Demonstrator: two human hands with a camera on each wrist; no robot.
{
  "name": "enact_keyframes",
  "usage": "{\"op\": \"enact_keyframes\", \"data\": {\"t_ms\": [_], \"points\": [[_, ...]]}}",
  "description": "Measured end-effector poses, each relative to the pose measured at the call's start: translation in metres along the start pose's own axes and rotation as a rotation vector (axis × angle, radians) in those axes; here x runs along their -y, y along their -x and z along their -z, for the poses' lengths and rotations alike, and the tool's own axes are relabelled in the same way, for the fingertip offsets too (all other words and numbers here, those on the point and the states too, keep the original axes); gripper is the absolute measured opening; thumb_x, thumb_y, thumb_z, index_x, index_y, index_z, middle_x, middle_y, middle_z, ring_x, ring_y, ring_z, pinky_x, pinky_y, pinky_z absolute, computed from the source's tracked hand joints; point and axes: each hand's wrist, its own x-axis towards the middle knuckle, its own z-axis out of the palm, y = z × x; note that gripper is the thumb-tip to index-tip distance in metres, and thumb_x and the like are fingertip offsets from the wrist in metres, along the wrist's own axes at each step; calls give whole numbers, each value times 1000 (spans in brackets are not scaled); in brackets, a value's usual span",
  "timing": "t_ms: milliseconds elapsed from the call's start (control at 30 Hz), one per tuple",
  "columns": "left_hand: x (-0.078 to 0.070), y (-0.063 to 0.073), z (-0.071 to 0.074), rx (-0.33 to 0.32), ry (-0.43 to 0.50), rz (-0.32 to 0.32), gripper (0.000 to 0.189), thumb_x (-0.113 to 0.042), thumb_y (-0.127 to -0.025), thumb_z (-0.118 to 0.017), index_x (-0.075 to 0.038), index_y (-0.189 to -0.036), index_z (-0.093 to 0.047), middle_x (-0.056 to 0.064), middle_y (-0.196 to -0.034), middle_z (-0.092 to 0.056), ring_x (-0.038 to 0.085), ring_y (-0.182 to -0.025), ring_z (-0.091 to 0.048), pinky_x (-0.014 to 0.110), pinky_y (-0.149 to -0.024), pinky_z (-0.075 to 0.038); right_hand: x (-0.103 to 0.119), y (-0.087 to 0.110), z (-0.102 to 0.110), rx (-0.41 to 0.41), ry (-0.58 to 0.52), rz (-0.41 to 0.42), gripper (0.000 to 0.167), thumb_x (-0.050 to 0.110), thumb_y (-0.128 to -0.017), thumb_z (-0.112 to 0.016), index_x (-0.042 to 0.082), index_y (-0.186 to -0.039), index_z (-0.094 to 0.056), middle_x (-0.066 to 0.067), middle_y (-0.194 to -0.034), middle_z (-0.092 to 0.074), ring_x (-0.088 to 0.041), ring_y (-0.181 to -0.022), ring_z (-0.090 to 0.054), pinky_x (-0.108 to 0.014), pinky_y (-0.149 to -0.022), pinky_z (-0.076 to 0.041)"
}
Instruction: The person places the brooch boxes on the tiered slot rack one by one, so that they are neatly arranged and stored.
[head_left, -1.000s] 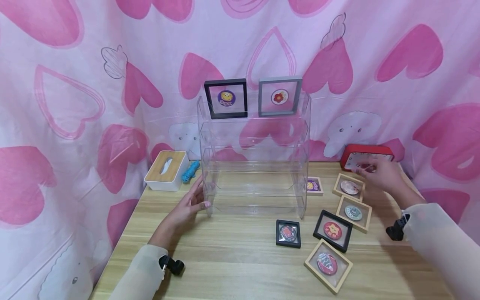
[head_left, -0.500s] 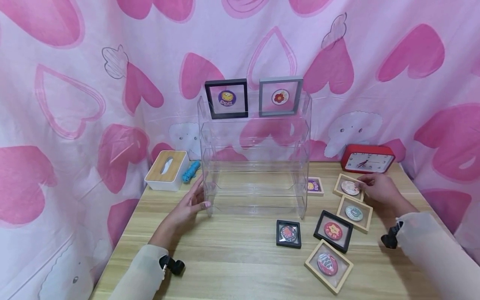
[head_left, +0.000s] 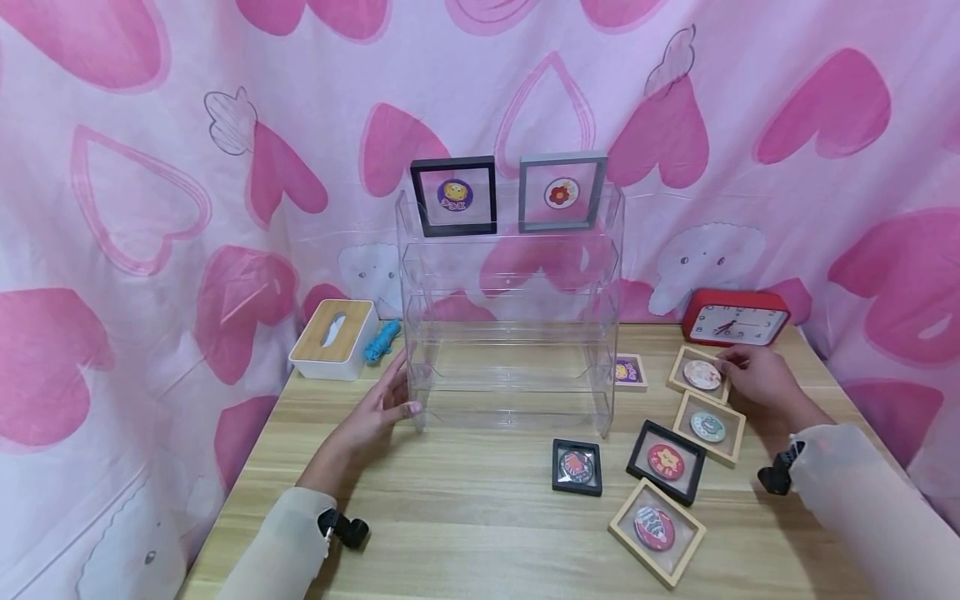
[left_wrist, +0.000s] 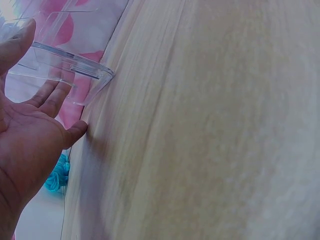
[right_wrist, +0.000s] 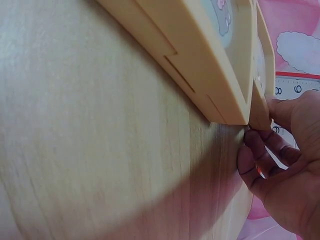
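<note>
A clear acrylic tiered display rack (head_left: 510, 402) stands mid-table. My left hand (head_left: 371, 417) rests against its lower left side, thumb by the front corner and fingers extended along the outside; in the left wrist view the palm of the left hand (left_wrist: 30, 132) is spread beside the clear rack (left_wrist: 92, 70). At the right, my right hand (head_left: 768, 383) pinches the right edge of a light wooden display frame (head_left: 677, 379) with a round badge inside. The right wrist view shows the thumb on top of this wooden frame (right_wrist: 262, 107) and fingertips at its lower edge.
Black (head_left: 457, 232) and grey (head_left: 561, 226) frames stand on the rack's top tier. More badge frames lie at right: wooden (head_left: 738, 437), black (head_left: 693, 483), wooden (head_left: 622, 533), small black (head_left: 577, 489). Nearby are a red clock (head_left: 738, 325), tissue box (head_left: 330, 367) and blue cord (head_left: 382, 342).
My right hand has come down from in front of the red clock to the wooden frame and now pinches its edge. The left hand stays at the rack.
</note>
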Motion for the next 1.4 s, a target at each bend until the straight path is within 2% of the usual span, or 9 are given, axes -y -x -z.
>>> {"op": "enact_keyframes", "data": {"t_ms": [167,400,600,667,700,800,933,1267,1400], "points": [[-1,0,0,7,4,-16,103,1,-108,-62,-49,-177,-3,20,-185,-17,51,-171,-17,76,-134,-14,0,2,1,-13,-21,-15,36,24,-114,-57,-5,-134,-66,-37,-133,-62,-51,-112,-57,-66,-97,-54],[1,0,1,10,6,-20,103,-3,-108,-65,-48,-177,-3,21,-185,-18,51,-170,-18,76,-134,-15,0,3,3,-64,-42,4,41,30,-116,-54,-1,-140,-64,-33,-135,-61,-48,-113,-58,-41,-84,-57],[1,1,0,3,10,-2,102,-6,-108,-66,-49,-176,-4,18,-185,-19,50,-171,-17,76,-134,-14,3,5,9,-160,-67,45,41,32,-117,-53,0,-141,-64,-32,-131,-63,-48,-113,-59,-52,-90,-56],[1,1,0,5,19,1,103,-6,-108,-66,-50,-176,-4,18,-185,-18,50,-171,-17,76,-134,-14,5,5,11,-201,-76,77,37,28,-116,-55,2,-138,-67,-31,-128,-65,-46,-112,-61,-42,-87,-57],[1,0,0,6,23,3,102,-6,-108,-66,-50,-176,-4,18,-186,-18,50,-171,-17,76,-134,-14,7,5,12,-233,-69,103,33,26,-115,-58,2,-135,-69,-30,-126,-67,-43,-109,-63,-34,-84,-57],[3,0,0,8,20,-1,103,-6,-108,-67,-49,-177,-4,18,-185,-19,50,-171,-17,77,-134,-14,11,4,15,-336,-65,189,24,18,-111,-67,3,-127,-75,-27,-118,-73,-12,-97,-66,-10,-75,-47],[4,0,1,10,-2,-15,102,-7,-108,-66,-48,-177,-3,20,-184,-21,51,-170,-19,77,-133,-15,23,4,22,-426,-83,260,23,13,-107,-73,0,-126,-76,-26,-116,-73,22,-86,-46,3,-74,-38],[5,0,2,23,-2,-33,104,-4,-108,-66,-47,-177,-2,22,-184,-20,53,-170,-19,77,-133,-16,68,13,45,-578,-142,379,24,1,-101,-76,-2,-124,-78,-19,-110,-67,27,-91,-48,7,-79,-39],[5,0,2,23,-13,-41,103,-4,-108,-66,-46,-177,-2,23,-184,-20,53,-170,-19,77,-133,-16,88,16,55,-656,-155,449,25,-2,-97,-80,0,-121,-81,1,-105,-68,23,-92,-50,6,-81,-39]]}}
